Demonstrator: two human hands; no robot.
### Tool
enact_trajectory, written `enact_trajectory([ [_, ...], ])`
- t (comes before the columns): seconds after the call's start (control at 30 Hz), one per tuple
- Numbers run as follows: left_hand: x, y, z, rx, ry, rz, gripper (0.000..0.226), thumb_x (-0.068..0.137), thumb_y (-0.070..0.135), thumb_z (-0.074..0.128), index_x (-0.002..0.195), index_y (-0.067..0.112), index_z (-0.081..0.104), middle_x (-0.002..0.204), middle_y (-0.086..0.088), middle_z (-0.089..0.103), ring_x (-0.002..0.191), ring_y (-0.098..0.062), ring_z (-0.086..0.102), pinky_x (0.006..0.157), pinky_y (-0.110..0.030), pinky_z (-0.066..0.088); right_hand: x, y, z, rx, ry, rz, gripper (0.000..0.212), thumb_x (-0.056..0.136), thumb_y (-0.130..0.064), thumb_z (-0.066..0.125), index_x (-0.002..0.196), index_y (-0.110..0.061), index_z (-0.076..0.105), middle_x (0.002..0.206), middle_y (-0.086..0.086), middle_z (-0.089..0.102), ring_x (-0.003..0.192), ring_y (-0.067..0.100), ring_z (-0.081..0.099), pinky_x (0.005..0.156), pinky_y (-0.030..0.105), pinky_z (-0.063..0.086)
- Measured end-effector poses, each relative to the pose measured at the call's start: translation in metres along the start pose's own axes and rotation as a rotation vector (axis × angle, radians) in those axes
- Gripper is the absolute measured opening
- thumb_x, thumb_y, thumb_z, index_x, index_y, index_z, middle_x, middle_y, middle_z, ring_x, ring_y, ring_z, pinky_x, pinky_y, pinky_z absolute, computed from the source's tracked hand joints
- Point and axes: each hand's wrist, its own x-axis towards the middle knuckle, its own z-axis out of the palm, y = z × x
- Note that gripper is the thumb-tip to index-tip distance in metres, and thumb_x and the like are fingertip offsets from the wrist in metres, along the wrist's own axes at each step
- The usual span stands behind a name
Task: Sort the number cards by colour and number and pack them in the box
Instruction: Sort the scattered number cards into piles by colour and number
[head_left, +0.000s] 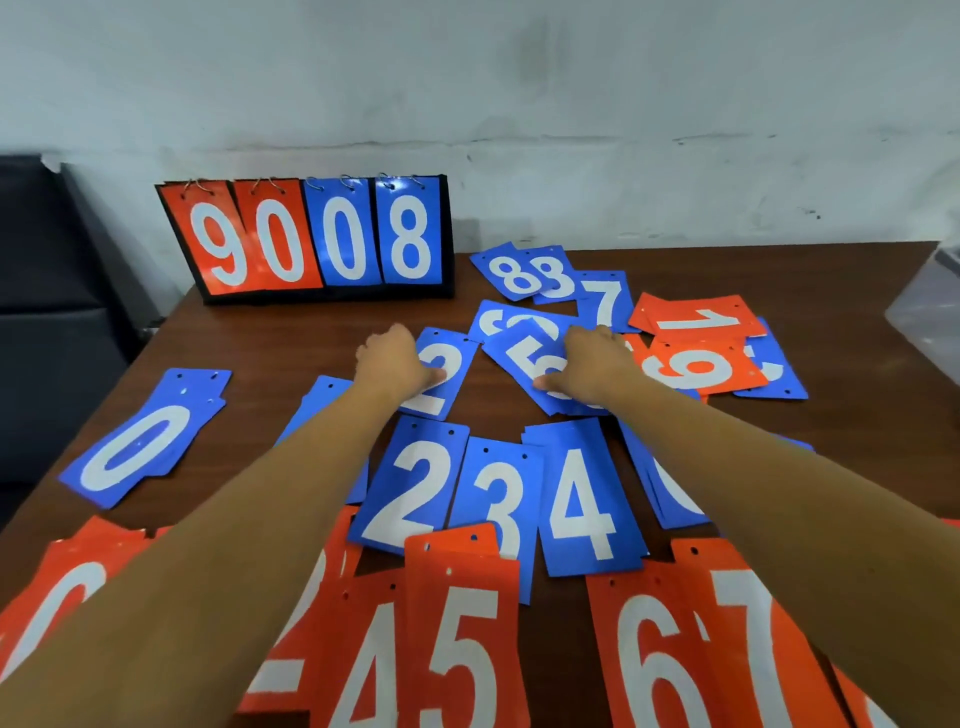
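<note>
Sorting looks about half done, and the step in hand is pulling two blue cards out of the loose heap (605, 304) that lies in front of the scoreboard (306, 239) and off past its right end. The left hand (395, 364) is on the blue 2 card (447, 358), just in front of the scoreboard's right end. Its thumb lies flat on the card's face and its other fingers curl out of sight beyond the knuckles, which reads as a pinch at the card's left edge. The right hand (592, 364) is further right of the scoreboard, on the blue 5 card (524, 358). Its thumb presses the lower part of the digit and its fingers are folded over the far side, apparently gripping, though what lies under them is hidden. Doing this well probably means lifting each card clear rather than dragging it, since the 5 lies on top of other blue cards that could slide with it. The 2 should then go onto the matching 2 in the blue row (498, 499), well forward of the scoreboard. The red row (457, 623) lies further forward still. A translucent container (930, 301), far right of the scoreboard at the edge of the table (260, 338), may be the box.
</note>
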Motion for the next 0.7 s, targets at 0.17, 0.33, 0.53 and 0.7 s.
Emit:
enact_trajectory([
  [0.17,0.002,-0.005,-0.005,-0.318,0.037,0.021,0.028,0.088,0.029,0.072,0.09,0.006,0.056,0.084,-0.005,0.057,0.088,-0.027,0.059,0.062,-0.03,0.043,0.001,0.003,-0.007,0.355,0.148,0.036,0.035,0.092,-0.023,0.061,0.117,0.002,0.056,0.117,0.021,0.06,0.107,0.034,0.056,0.088,0.042,0.049],
  [0.33,-0.011,-0.003,-0.032,-0.79,0.138,0.022,0.02,0.097,0.025,0.057,0.11,0.01,0.06,0.106,-0.009,0.066,0.09,-0.023,0.064,0.073,-0.036,0.052,-0.015,0.004,-0.034,0.926,0.227,0.14,0.021,0.093,-0.018,0.062,0.105,0.0,0.062,0.1,0.015,0.063,0.093,0.033,0.062,0.076,0.039,0.05],
  [0.53,-0.037,-0.002,-0.036,-1.091,0.091,0.011,0.023,0.099,0.025,0.055,0.122,0.026,0.059,0.119,0.007,0.067,0.108,-0.018,0.067,0.09,-0.043,0.057,-0.037,-0.01,-0.038,1.307,0.01,0.13,0.026,0.087,-0.016,0.071,0.108,-0.004,0.063,0.103,0.012,0.073,0.093,0.029,0.072,0.084,0.049,0.058],
  [0.7,-0.057,-0.005,-0.039,-1.218,-0.024,-0.069,0.031,0.09,0.004,0.058,0.12,0.013,0.054,0.113,-0.007,0.068,0.099,-0.028,0.07,0.085,-0.05,0.059,-0.05,-0.024,-0.028,1.415,-0.092,0.123,0.026,0.083,-0.015,0.075,0.104,-0.008,0.062,0.103,0.011,0.074,0.093,0.027,0.072,0.087,0.051,0.056],
])
